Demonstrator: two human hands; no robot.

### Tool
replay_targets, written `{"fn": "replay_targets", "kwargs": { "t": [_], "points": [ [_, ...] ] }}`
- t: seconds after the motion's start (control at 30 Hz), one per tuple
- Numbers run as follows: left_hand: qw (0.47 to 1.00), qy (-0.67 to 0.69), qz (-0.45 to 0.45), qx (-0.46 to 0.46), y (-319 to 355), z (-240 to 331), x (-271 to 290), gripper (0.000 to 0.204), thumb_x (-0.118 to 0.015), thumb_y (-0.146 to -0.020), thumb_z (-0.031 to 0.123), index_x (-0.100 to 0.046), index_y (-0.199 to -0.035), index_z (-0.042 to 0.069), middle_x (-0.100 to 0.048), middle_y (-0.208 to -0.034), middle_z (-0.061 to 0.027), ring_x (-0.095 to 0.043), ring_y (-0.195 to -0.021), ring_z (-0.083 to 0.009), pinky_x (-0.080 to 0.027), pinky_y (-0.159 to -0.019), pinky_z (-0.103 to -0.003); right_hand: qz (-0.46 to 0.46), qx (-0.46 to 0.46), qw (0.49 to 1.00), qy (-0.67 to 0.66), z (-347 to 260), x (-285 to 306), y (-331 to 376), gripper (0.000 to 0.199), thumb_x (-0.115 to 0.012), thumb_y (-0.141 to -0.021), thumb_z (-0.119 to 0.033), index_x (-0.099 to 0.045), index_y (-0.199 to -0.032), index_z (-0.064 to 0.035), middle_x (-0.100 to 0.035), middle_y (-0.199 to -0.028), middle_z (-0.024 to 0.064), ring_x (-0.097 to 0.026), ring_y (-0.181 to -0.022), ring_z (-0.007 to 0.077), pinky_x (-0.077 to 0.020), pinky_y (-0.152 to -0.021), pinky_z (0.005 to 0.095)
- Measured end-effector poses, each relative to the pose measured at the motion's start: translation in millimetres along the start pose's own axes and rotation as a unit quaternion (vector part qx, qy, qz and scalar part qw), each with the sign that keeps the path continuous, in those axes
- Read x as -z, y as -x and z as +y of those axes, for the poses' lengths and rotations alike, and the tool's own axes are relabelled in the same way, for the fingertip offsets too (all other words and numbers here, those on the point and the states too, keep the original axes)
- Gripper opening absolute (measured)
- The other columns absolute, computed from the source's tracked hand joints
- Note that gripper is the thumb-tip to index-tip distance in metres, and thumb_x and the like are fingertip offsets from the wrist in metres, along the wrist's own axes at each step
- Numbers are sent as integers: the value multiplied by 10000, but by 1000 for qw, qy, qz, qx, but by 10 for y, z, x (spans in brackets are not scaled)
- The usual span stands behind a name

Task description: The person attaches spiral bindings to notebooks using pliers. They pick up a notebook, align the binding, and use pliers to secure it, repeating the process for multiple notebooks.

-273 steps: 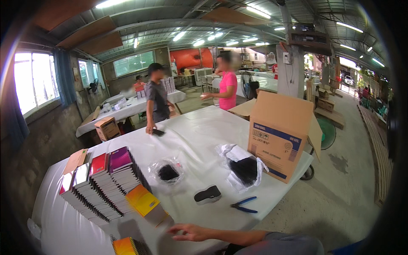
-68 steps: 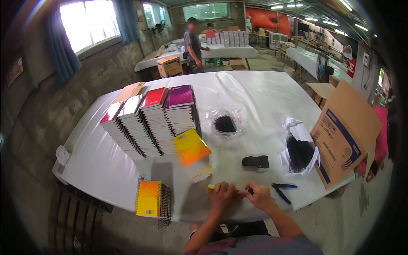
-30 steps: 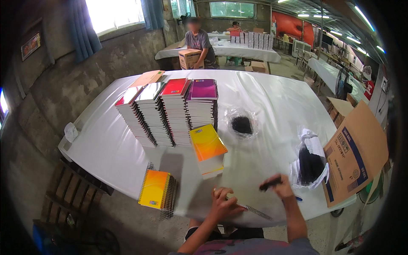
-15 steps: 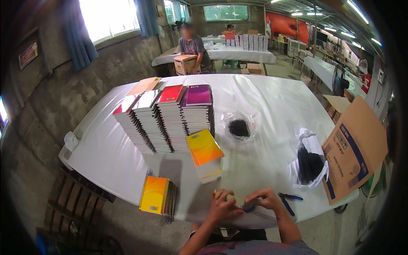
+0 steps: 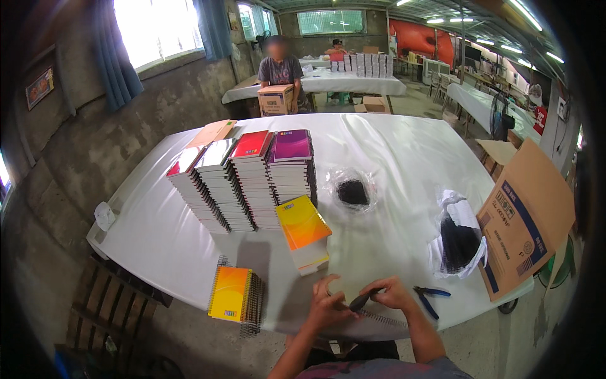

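Note:
At the near table edge, my left hand pinches with thumb and finger at the left end of a spiral binding coil; its other fingers are lifted. My right hand grips a small dark grey piece, whose kind I cannot make out. Its tip points down to the coil beside the left fingertips. To the right of that hand lie blue-handled pliers, jaws apart. Ahead of my left hand is a stack of yellow-orange notebooks. Another yellow spiral notebook pile sits at the left edge.
Tall stacks of notebooks stand at the left back. Black coils lie in a clear bag and a white bag. An opened cardboard box leans at the right. Across the table, a person holds a carton.
The dark grey piece in my right hand has tilted up and moved slightly left. My left fingers have lifted and spread a little. The person across has straightened up behind the carton.

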State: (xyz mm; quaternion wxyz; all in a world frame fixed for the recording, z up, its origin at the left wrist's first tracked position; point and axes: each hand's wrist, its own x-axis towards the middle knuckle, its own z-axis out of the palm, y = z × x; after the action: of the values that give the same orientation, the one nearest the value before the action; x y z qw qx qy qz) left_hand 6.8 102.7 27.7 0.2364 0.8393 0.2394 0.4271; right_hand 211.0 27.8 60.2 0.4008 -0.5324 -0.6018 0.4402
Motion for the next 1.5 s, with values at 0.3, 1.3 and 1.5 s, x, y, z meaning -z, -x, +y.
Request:
{"fn": "replay_targets", "kwargs": {
  "t": [0.3, 1.3, 1.5],
  "points": [
    [1000, 4, 9, 14, 6, -85, -33, 351, -826, -407, 141, -622, -689, 92, -391, -1303, -173, -395, -1147, -357, -347, -917, -418, 19, 40, 999, 3, -76, -2, -56, 292, -595, -681, 47, -704, -919, -82, -695, -895, 50, -641, -827, 119, -484, -792, 251],
    [989, 105, 49, 88, 167, -407, -94, 552, -869, -495, 273, -478, -823, 64, -363, -1181, -153, -388, -1093, -313, -410, -731, -346, 14, 63, 992, 107, 2, -314, -395, 254, -621, -718, -17, -698, -938, -119, -689, -900, 41, -640, -780, 149, -485, -680, 299],
    [942, 254, -9, 218, 103, -293, -14, 941, -892, -463, 297, -330, -1175, 47, -429, -987, -58, -465, -873, -149, -385, -671, -248, 15, 133, 990, -35, -115, -412, -332, 240, -636, -730, -55, -685, -959, -110, -680, -847, 80, -644, -751, 175, -482, -696, 289]
  ]
}}
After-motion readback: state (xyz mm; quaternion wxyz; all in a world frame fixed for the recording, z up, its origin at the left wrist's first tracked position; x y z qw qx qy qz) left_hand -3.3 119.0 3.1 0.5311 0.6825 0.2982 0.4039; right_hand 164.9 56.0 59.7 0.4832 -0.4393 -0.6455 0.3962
